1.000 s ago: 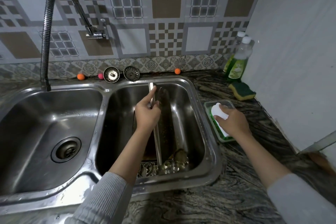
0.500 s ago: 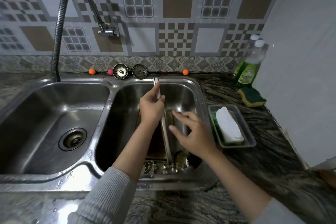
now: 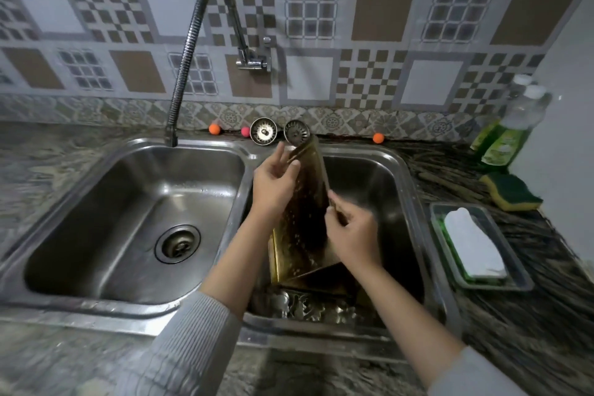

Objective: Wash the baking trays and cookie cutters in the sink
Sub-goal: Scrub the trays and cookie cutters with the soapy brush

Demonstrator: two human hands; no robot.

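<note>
A dark, greasy baking tray (image 3: 303,215) stands on end in the right basin of the double sink (image 3: 408,190), tilted with its inner face toward me. My left hand (image 3: 276,185) grips its upper left edge. My right hand (image 3: 352,231) holds its right edge lower down. A second tray (image 3: 324,283) lies under it at the basin floor. Several metal cookie cutters (image 3: 308,307) lie in the basin's near end, partly hidden by the rim.
The left basin (image 3: 138,222) has an open drain and the flexible tap (image 3: 193,42) arcs over it, not running. Two strainers (image 3: 279,131) lean at the back ledge. On the right counter are a dish (image 3: 520,280) with a white sponge, a green-yellow sponge (image 3: 511,191) and soap bottles (image 3: 511,128).
My right hand left the white sponge in its dish and came over to take hold of the tray's right edge. The tray has turned from edge-on to face me.
</note>
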